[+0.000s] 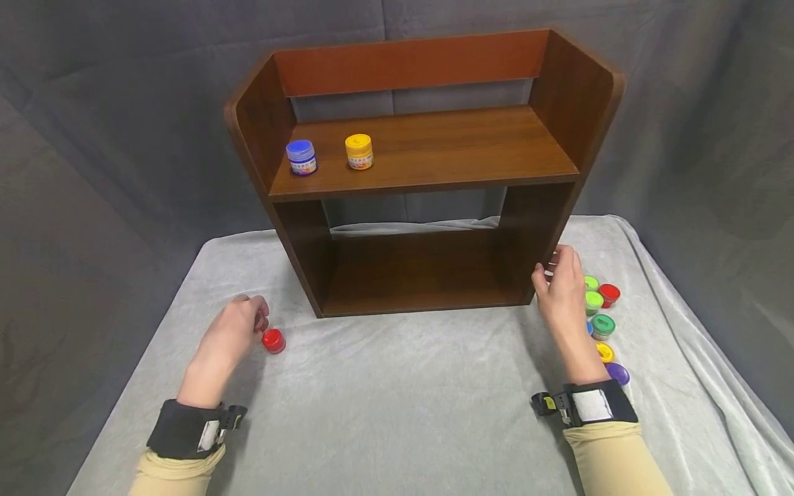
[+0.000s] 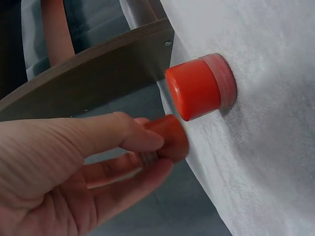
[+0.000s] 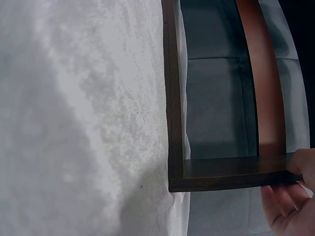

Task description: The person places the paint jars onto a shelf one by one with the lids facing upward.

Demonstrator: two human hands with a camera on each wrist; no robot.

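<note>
My left hand pinches a small jar with an orange-red lid between thumb and fingers, raised off the cloth. The hand mostly hides this jar in the head view. Close beside it, a red-lidded jar stands upright on the cloth. My right hand grips the right side panel of a dark brown wooden shelf, with the thumb on one face and the fingers on the other in the right wrist view. On the upper board, a blue jar stands left of a yellow jar.
Right of the shelf, several jars stand on the grey cloth, among them a red one, a dark green one and a purple one. My right forearm partly covers this group. Grey curtains hang around the table.
</note>
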